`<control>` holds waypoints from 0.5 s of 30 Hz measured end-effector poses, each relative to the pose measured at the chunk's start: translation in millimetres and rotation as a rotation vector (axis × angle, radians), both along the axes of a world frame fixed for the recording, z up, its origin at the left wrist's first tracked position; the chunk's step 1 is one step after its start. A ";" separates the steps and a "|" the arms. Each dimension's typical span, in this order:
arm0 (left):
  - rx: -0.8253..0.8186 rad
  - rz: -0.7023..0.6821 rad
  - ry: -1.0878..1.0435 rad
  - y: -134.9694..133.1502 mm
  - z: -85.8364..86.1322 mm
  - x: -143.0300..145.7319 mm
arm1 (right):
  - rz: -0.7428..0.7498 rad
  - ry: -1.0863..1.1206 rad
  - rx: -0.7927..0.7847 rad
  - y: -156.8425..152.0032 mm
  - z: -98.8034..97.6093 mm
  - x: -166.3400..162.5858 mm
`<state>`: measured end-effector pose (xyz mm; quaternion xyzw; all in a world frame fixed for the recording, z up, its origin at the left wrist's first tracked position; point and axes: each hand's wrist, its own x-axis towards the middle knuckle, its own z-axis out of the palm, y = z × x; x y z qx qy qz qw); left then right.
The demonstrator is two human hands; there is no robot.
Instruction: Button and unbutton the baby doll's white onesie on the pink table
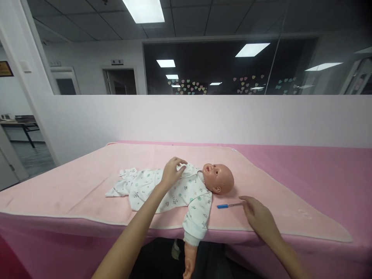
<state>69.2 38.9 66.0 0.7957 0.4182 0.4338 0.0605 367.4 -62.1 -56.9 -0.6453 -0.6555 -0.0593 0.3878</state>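
Observation:
A baby doll [218, 179] in a white patterned romper [174, 190] lies on its back on a light pink blanket [87, 186], head to the right. One doll arm hangs over the near table edge. My left hand [172, 170] rests on the doll's chest with the fingers curled on the romper fabric. My right hand [258, 217] lies on the blanket to the right of the doll's head, fingers together at the tip of a thin blue-capped thermometer [229, 205].
The blanket covers a table with a darker pink cloth [319, 166]. A white partition wall [203, 120] stands behind the table, with dark glass windows above it. A doorway and a desk [20, 124] are at the far left.

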 end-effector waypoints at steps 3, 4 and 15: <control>-0.325 -0.233 0.097 19.3 -11.3 11.1 | -0.044 -0.014 -0.140 -1.3 -3.7 21.7; -0.369 -0.286 0.120 23.0 -15.8 12.7 | -0.025 -0.024 -0.153 -0.8 -3.5 23.6; -0.440 0.083 0.392 49.4 -3.6 9.6 | 0.059 -0.109 -0.325 -17.9 40.3 3.1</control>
